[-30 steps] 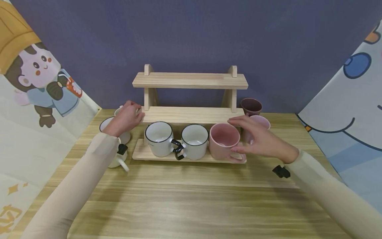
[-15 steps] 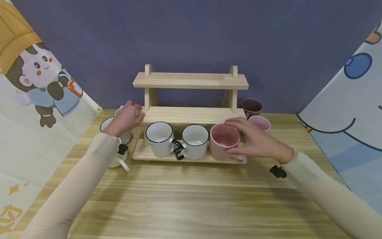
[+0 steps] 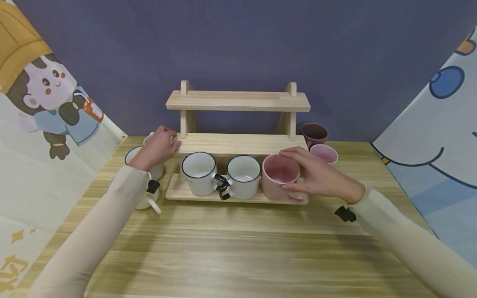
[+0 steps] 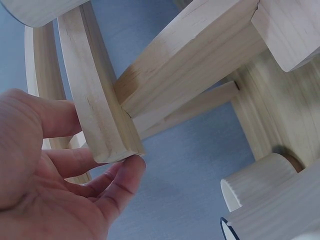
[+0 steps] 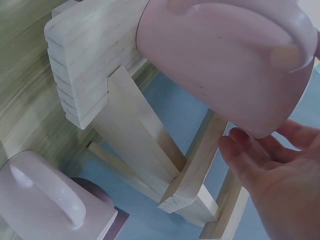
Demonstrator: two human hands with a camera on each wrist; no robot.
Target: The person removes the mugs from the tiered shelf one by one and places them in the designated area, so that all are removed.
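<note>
My left hand (image 3: 158, 145) grips the left end of the middle board (image 3: 238, 143) of a wooden tiered shelf; in the left wrist view, thumb and fingers lie around that board end (image 4: 107, 127). On the right end of the lowest board stands a pink mug (image 3: 275, 188), upright, its handle towards the front right. My right hand (image 3: 322, 178) holds this mug by its right side, fingers at the back rim and thumb near the handle. The right wrist view has the fingertips (image 5: 227, 147) at the mug's rim. Left of it stand two white black-rimmed mugs (image 3: 201, 186), their black handles close together.
Left of the shelf, several white mugs (image 3: 156, 170) stand on the wooden table (image 3: 238, 248), partly behind the left arm. At the right back are a dark purple mug (image 3: 314, 133) and a light pink mug (image 3: 324, 154). The top board (image 3: 238, 99) rises behind.
My right hand has shifted slightly left, further over the pink mug's rim, and then stays almost still. The left hand and the mugs have not visibly moved.
</note>
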